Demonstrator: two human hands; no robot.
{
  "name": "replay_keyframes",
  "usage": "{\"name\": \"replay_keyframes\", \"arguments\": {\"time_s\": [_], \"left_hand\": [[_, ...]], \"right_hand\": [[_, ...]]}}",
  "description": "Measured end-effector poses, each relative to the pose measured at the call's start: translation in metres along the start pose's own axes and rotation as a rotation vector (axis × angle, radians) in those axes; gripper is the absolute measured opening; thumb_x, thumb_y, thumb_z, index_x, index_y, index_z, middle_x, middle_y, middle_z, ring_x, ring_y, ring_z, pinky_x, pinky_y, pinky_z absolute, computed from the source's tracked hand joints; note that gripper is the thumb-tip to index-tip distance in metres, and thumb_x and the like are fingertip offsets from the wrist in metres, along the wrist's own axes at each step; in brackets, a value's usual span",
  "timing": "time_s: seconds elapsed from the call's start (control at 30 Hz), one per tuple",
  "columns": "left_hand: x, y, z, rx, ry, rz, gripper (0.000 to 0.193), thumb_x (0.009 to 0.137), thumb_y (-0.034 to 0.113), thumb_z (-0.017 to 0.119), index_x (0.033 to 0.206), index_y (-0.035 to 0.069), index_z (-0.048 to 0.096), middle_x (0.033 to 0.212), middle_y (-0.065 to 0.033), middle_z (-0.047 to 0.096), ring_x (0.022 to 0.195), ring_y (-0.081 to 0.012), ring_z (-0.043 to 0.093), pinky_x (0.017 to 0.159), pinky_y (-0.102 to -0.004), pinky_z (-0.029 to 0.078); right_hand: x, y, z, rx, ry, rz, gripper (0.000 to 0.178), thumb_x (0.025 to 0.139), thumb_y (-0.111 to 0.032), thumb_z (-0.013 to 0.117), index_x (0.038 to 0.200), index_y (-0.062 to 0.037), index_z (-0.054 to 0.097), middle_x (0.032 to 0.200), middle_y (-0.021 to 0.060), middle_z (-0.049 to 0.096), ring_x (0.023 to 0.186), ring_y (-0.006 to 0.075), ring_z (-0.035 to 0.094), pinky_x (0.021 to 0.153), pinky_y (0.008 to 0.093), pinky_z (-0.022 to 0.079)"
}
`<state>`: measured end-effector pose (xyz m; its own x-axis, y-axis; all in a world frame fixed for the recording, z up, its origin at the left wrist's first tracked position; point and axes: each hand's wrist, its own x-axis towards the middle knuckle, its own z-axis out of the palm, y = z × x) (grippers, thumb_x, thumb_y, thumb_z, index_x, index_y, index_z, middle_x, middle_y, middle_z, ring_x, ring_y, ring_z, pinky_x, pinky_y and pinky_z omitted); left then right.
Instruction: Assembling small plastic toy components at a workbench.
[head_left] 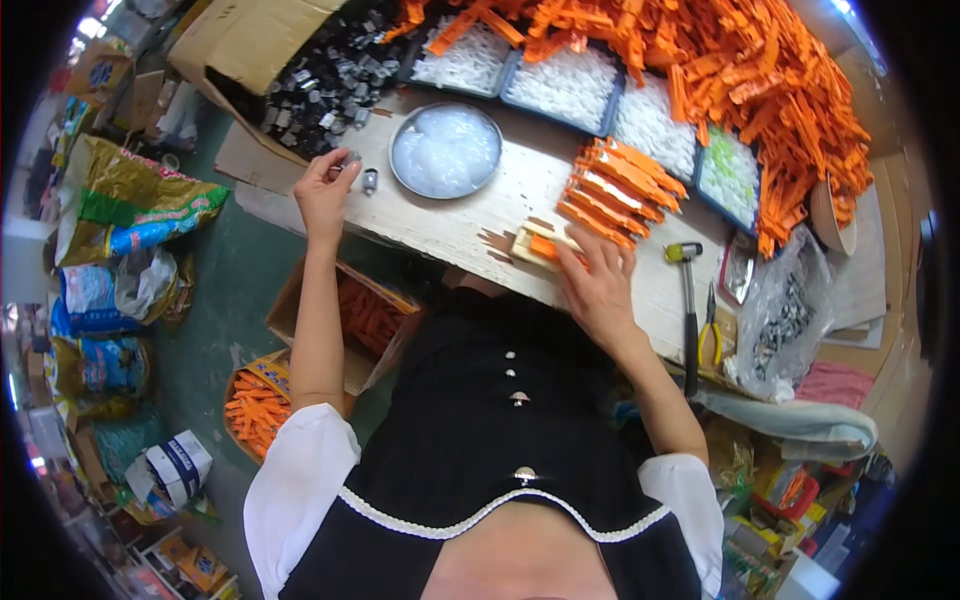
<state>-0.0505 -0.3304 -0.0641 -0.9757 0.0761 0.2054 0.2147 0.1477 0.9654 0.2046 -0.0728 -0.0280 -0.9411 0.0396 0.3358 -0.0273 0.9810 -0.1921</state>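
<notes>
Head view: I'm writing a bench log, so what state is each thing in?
Left hand, pinching a small grey part
Right hand, at an orange piece in a cream block, grip unclear
Dish, holding whitish translucent stuff
Blue tray, full of white parts
Orange row, pieces side by side
Hammer, lying flat
Pliers, lying flat, handles apart
Plastic bag, holding small parts
Upper-left carton, open, dark parts inside
Lower cartons, open, orange pieces inside

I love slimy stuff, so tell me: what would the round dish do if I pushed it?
The dish would probably slide rather than roll, since it lies flat on the table. It looks like shiny metal, so it's likely stiff. The pale goo inside looks wet and glossy, so it may be slippery and might wobble.
</notes>
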Motion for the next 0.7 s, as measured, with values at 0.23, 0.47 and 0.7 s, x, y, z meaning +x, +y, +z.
{"name": "replay_keyframes", "arguments": {"time_s": [0.23, 0.47, 0.7], "left_hand": [[-0.045, 0.044, 0.069, -0.210, -0.511, -0.071, 0.022, 0.071, -0.002, 0.068, 0.093, 0.000, 0.064, 0.083, 0.0015, 0.055, 0.067, -0.0048, 0.050, 0.060, -0.0167, 0.042], [-0.066, 0.060, 0.109, -0.086, -0.823, 0.038, 0.019, 0.071, 0.001, 0.069, 0.089, -0.001, 0.063, 0.082, 0.0000, 0.053, 0.063, -0.0045, 0.048, 0.057, -0.0169, 0.041], [-0.073, 0.067, 0.117, 0.121, -1.049, 0.200, 0.021, 0.069, -0.001, 0.068, 0.090, 0.000, 0.062, 0.082, -0.0022, 0.053, 0.065, -0.0076, 0.050, 0.055, -0.0210, 0.041]], "right_hand": [[0.000, -0.008, 0.031, -0.157, -0.061, -0.081, 0.041, 0.082, -0.018, 0.051, 0.121, -0.0090, 0.047, 0.135, 0.0014, 0.039, 0.120, 0.0147, 0.037, 0.102, 0.0485, 0.011], [-0.003, -0.009, 0.027, -0.051, -0.124, -0.010, 0.045, 0.084, -0.022, 0.052, 0.126, -0.0109, 0.043, 0.136, -0.0005, 0.038, 0.125, 0.0137, 0.033, 0.102, 0.0508, 0.008], [-0.004, 0.009, 0.027, 0.451, 0.313, 0.137, 0.026, 0.081, -0.013, 0.057, 0.107, -0.0068, 0.058, 0.107, 0.0062, 0.059, 0.103, 0.0229, 0.049, 0.087, 0.0361, 0.031]]}}
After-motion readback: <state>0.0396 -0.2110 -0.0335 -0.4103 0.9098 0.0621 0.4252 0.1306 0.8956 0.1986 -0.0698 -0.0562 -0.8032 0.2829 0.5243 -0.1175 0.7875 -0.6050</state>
